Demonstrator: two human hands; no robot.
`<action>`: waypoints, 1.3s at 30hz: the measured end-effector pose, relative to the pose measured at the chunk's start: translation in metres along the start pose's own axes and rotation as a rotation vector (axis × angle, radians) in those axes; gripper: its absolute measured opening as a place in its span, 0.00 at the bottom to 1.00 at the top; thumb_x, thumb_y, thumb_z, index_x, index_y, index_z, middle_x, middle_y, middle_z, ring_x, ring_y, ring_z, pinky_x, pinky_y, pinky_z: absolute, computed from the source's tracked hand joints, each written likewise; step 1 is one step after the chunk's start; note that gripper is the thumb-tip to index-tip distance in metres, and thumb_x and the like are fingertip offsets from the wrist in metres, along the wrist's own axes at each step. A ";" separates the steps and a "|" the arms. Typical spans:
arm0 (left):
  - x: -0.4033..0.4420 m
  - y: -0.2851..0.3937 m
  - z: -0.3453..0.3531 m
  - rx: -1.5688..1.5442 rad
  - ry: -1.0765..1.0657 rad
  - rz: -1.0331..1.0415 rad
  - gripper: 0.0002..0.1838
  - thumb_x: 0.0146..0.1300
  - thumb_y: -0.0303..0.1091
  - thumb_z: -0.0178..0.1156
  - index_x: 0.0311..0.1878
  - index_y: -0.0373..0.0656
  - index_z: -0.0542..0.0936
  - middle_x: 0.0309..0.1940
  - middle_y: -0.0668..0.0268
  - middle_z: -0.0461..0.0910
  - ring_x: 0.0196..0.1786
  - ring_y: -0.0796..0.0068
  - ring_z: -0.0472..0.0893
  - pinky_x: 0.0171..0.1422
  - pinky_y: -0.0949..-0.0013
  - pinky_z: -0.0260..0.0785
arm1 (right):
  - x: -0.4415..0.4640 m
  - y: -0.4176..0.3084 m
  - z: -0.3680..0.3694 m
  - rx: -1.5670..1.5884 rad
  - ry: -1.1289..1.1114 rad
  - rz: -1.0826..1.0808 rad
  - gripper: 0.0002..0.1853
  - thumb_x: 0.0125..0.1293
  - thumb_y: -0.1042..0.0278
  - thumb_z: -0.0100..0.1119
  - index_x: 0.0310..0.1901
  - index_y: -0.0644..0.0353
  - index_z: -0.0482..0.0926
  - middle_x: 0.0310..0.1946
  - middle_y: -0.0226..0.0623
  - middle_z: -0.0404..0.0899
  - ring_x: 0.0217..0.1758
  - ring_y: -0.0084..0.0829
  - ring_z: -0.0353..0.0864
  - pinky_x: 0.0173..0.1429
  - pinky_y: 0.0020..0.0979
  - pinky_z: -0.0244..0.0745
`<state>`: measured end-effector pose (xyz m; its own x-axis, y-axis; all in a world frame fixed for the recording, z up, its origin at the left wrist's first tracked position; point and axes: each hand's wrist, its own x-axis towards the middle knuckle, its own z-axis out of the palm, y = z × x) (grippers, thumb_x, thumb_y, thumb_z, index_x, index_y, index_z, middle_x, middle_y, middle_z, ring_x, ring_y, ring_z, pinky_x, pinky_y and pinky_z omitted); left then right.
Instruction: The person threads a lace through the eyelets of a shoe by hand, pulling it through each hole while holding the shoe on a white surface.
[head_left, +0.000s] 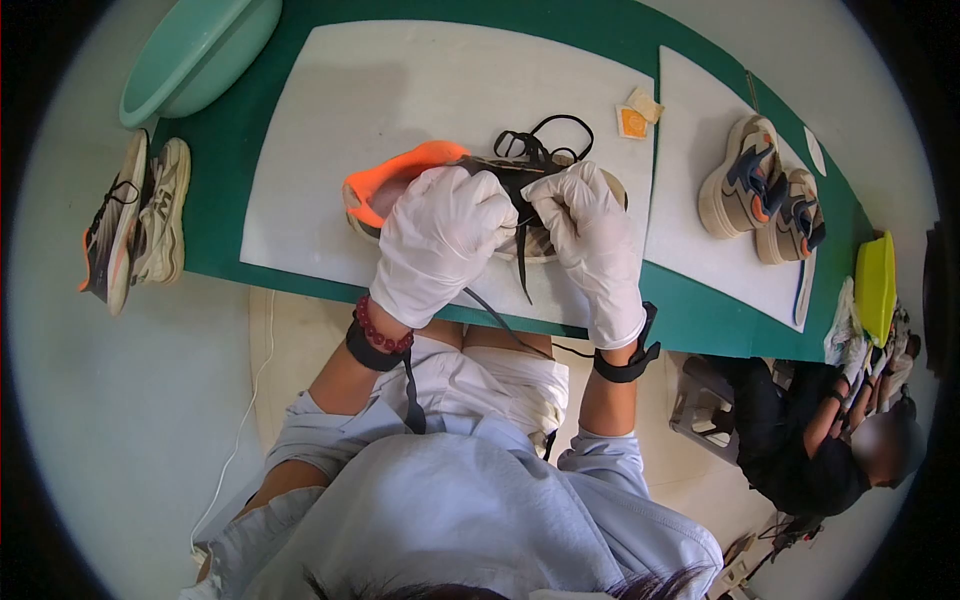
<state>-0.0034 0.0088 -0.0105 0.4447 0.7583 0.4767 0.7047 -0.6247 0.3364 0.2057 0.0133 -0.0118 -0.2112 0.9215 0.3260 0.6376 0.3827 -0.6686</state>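
A sneaker [408, 165] with a bright orange heel collar lies on the white mat, its toe pointing right. Loose black shoelace [527, 262] loops above the upper and hangs down over the near side. My left hand [445, 235], in a white glove, is closed over the middle of the sneaker, fingertips pinched on the lace. Opposite it, my right hand [588, 222], also gloved, pinches the lace near the toe. The fingertips of both hands are close together, and they hide much of the upper.
A white mat [330, 90] covers part of the green table [215, 235]. Small orange and tan packets [632, 122] lie at its right. Another pair of sneakers [745, 180] stands farther right; more shoes [160, 210] are at left, below a teal basin [200, 60]. A person [800, 430] sits at right.
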 end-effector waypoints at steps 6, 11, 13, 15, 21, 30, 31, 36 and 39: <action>0.000 -0.001 0.001 0.018 -0.014 0.016 0.10 0.55 0.33 0.72 0.40 0.53 0.83 0.41 0.75 0.81 0.46 0.65 0.80 0.55 0.59 0.72 | 0.001 0.001 0.006 0.008 0.059 0.048 0.04 0.73 0.70 0.69 0.46 0.56 0.85 0.43 0.42 0.82 0.48 0.48 0.86 0.51 0.41 0.81; 0.000 -0.001 0.000 0.014 -0.018 0.013 0.09 0.55 0.33 0.72 0.40 0.53 0.83 0.41 0.75 0.81 0.46 0.66 0.80 0.55 0.58 0.72 | 0.001 0.003 0.008 0.006 0.075 0.059 0.04 0.73 0.70 0.68 0.46 0.56 0.85 0.43 0.42 0.82 0.47 0.48 0.86 0.50 0.41 0.81; 0.000 0.000 0.000 0.037 -0.018 0.017 0.09 0.56 0.33 0.71 0.40 0.53 0.83 0.41 0.75 0.81 0.46 0.66 0.80 0.56 0.59 0.72 | 0.002 0.003 0.007 -0.011 0.088 0.023 0.04 0.73 0.71 0.68 0.46 0.56 0.85 0.43 0.41 0.83 0.47 0.47 0.86 0.51 0.41 0.81; 0.000 -0.001 0.001 0.048 -0.018 0.020 0.09 0.56 0.34 0.71 0.40 0.53 0.83 0.41 0.75 0.81 0.46 0.66 0.80 0.56 0.59 0.73 | 0.002 0.001 0.007 -0.021 0.102 0.021 0.03 0.72 0.71 0.68 0.45 0.56 0.85 0.43 0.41 0.83 0.47 0.47 0.87 0.51 0.40 0.81; 0.000 -0.001 0.002 0.038 -0.017 0.028 0.09 0.56 0.35 0.72 0.40 0.53 0.84 0.42 0.76 0.81 0.46 0.67 0.80 0.56 0.60 0.73 | 0.003 -0.002 0.008 -0.066 0.155 0.026 0.03 0.72 0.72 0.68 0.45 0.55 0.86 0.42 0.39 0.85 0.47 0.45 0.88 0.51 0.39 0.82; 0.000 -0.001 0.001 0.037 -0.017 0.020 0.09 0.55 0.35 0.72 0.39 0.53 0.83 0.41 0.76 0.81 0.46 0.67 0.80 0.56 0.60 0.73 | 0.004 -0.005 0.009 0.024 0.165 0.093 0.04 0.74 0.72 0.68 0.47 0.57 0.87 0.43 0.39 0.86 0.45 0.40 0.88 0.49 0.34 0.81; 0.000 0.000 0.001 0.036 -0.011 0.021 0.09 0.55 0.35 0.72 0.39 0.53 0.83 0.41 0.75 0.81 0.46 0.67 0.80 0.56 0.59 0.73 | 0.004 -0.005 0.005 0.041 0.132 0.072 0.06 0.74 0.72 0.68 0.49 0.57 0.88 0.42 0.39 0.86 0.44 0.40 0.87 0.49 0.34 0.81; 0.000 0.000 0.001 0.057 -0.005 -0.001 0.10 0.55 0.35 0.72 0.39 0.53 0.83 0.40 0.73 0.80 0.46 0.65 0.80 0.56 0.59 0.73 | -0.003 0.003 -0.009 0.473 -0.143 0.063 0.17 0.72 0.73 0.69 0.60 0.54 0.92 0.39 0.39 0.82 0.40 0.37 0.83 0.48 0.33 0.79; -0.001 0.000 0.002 0.032 0.000 0.004 0.10 0.56 0.35 0.72 0.40 0.54 0.83 0.40 0.73 0.80 0.46 0.65 0.80 0.56 0.59 0.73 | 0.005 -0.011 -0.014 0.152 -0.230 0.211 0.16 0.71 0.74 0.69 0.58 0.50 0.93 0.37 0.40 0.81 0.40 0.40 0.84 0.46 0.35 0.79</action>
<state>-0.0026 0.0090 -0.0127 0.4482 0.7556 0.4778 0.7199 -0.6219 0.3082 0.2080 0.0125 0.0061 -0.2591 0.9656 0.0228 0.5707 0.1721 -0.8029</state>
